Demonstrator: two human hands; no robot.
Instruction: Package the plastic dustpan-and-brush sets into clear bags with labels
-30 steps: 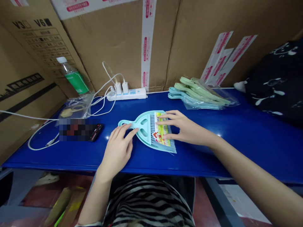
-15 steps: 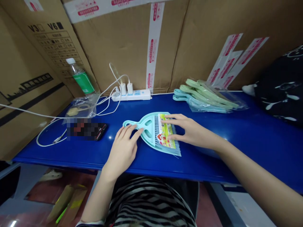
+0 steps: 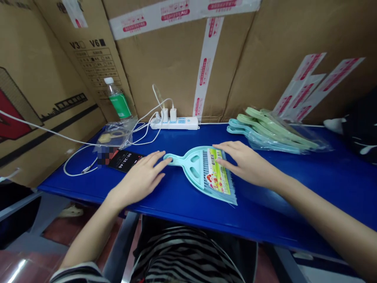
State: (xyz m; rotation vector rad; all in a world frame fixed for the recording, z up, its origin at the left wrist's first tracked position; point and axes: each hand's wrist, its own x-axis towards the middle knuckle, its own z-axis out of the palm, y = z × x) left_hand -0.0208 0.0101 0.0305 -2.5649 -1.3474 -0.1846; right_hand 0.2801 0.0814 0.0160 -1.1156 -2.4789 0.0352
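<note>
A light-blue dustpan (image 3: 193,180) lies flat on the blue table, its handle to the left. Nested in it is a small brush with grey-blue bristles (image 3: 232,188), and a yellow-green printed label (image 3: 219,175) covers part of them. My left hand (image 3: 140,177) is beside the handle's end, fingers stretched out with the fingertips close to it; whether they touch I cannot tell. Over the bristle end, my right hand (image 3: 247,163) has its fingers spread, fingertips at the label's upper edge. Neither hand grips anything.
Behind stand more green and blue dustpan sets (image 3: 271,129) in clear plastic, a white power strip (image 3: 176,124) with cables, and a green-labelled bottle (image 3: 119,100). A phone (image 3: 125,160) lies left of my left hand. Cardboard (image 3: 176,59) walls the table's back.
My left hand has drawn back leftward from the dustpan's neck to the handle's end. My right hand stays over the label. The whole view has shifted, so things appear farther right.
</note>
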